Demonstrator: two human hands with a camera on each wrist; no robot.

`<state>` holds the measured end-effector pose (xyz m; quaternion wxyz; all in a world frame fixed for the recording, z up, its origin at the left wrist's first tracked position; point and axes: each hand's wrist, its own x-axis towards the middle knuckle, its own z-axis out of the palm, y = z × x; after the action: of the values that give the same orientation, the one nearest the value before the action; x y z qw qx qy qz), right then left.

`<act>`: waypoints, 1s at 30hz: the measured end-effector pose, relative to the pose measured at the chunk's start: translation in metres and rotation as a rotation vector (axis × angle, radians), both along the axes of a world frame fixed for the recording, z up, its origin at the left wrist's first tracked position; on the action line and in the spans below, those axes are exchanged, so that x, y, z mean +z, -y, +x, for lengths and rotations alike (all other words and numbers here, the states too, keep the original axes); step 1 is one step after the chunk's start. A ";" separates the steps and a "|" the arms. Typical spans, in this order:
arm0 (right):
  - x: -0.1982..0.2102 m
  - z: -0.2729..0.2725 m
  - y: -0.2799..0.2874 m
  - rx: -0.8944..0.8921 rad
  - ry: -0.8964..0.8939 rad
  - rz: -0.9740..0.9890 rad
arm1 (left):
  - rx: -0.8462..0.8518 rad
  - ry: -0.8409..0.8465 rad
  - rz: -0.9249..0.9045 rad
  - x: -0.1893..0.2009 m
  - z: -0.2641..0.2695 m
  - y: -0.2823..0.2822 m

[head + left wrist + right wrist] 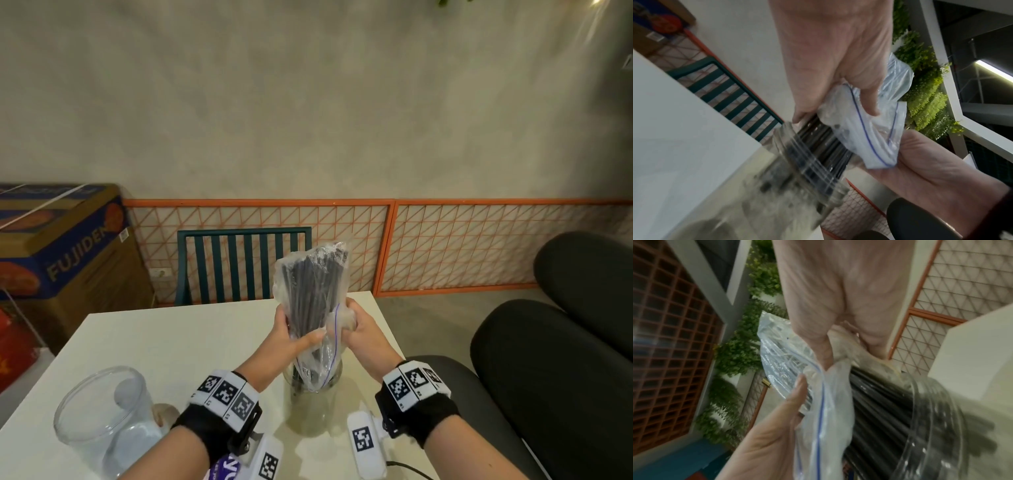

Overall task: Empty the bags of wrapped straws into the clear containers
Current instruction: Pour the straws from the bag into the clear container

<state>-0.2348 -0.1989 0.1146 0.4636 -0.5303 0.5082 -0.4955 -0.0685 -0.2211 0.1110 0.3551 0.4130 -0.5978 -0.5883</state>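
Observation:
A clear zip bag (pixel 310 284) full of black wrapped straws (pixel 308 291) is held mouth down over a clear container (pixel 313 390) at the table's near middle. My left hand (pixel 291 337) grips the bag around the straw bundle. My right hand (pixel 356 329) pinches the bag's loose plastic by the blue zip line. In the left wrist view the straws (pixel 818 136) run from the bag (pixel 865 129) into the container (pixel 807 172). The right wrist view shows the straws (pixel 875 402) inside the container's rim (pixel 931 418). A second clear container (pixel 102 411) stands at the near left with no straws in it.
The white table (pixel 191 339) has a green slatted chair (pixel 239 263) behind it and a printed cardboard box (pixel 61 246) at far left. Black cushioned seats (pixel 548 377) lie to the right. A white marker-tagged device (pixel 364 445) sits near the front edge.

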 end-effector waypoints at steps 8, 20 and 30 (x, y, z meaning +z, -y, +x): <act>0.027 -0.017 -0.011 -0.025 -0.135 -0.051 | 0.003 0.152 -0.054 0.029 0.017 -0.003; 0.034 -0.016 -0.023 -0.182 -0.349 -0.146 | 0.123 0.112 -0.136 0.056 0.018 -0.024; 0.041 -0.008 -0.031 -0.201 -0.404 -0.060 | 0.141 0.152 -0.161 0.061 0.016 -0.028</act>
<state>-0.2430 -0.1684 0.1552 0.2846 -0.5790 0.6260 -0.4381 -0.0520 -0.1932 0.1717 0.3813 0.4675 -0.6376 -0.4790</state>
